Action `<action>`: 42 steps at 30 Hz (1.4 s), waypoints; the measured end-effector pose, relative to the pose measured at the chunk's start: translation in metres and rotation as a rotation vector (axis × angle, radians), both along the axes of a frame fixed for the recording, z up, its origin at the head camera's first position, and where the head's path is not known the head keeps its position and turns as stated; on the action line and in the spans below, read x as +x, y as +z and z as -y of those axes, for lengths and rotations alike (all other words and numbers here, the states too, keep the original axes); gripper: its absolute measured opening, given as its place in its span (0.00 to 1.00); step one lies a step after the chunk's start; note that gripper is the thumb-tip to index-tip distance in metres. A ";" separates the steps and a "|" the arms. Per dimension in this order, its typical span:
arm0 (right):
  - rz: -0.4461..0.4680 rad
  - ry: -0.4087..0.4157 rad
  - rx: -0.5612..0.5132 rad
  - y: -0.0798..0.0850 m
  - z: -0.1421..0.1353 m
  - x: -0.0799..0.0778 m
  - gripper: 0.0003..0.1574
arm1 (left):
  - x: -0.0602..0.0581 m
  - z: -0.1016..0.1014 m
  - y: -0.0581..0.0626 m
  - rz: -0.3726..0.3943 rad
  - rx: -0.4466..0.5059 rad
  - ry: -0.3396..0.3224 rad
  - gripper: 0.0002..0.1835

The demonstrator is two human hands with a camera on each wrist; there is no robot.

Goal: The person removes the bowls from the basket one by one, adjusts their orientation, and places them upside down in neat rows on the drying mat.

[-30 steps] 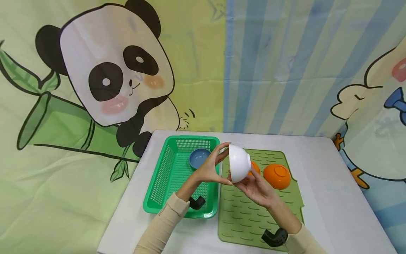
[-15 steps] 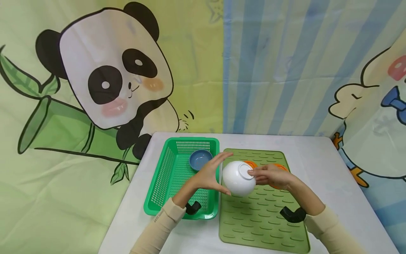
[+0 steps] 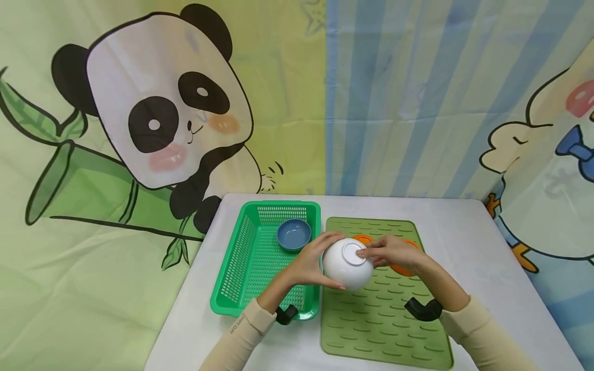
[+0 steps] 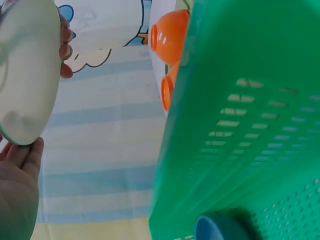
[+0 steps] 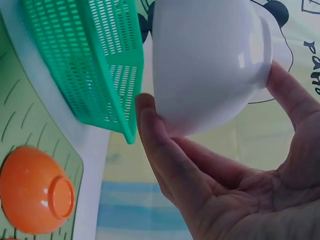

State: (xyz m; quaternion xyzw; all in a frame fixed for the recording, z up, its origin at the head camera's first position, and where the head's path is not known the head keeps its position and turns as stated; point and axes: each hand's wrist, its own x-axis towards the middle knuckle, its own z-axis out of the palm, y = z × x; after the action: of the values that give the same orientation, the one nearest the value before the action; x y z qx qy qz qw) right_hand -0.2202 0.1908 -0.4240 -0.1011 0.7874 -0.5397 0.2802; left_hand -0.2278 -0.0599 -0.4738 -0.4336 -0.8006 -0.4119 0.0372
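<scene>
White bowl (image 3: 343, 275) tilted — left hand (image 3: 308, 264) curled round side, right hand (image 3: 396, 254) pinching foot to rim. Glossy — keep both grips firm.

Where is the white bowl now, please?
In the head view, the white bowl is held between the left hand and the right hand, seen over the left side of the green mat, right of the green basket.

White bowl (image 3: 343, 271): glossy, tilted, underside (foot ring (image 3: 350, 256) visible) toward camera; held aloft, head-view centre, slightly low and right.
</scene>
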 end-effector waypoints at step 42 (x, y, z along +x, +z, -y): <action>-0.840 0.093 -0.133 -0.014 0.005 0.039 0.53 | 0.014 -0.004 0.019 -0.061 0.223 0.020 0.52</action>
State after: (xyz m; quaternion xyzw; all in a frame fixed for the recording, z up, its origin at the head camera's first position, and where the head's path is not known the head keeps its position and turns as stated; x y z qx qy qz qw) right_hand -0.1813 0.1862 -0.4384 -0.3653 0.7913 -0.4879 -0.0481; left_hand -0.2133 -0.0555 -0.4545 -0.4309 -0.7525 -0.4848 0.1137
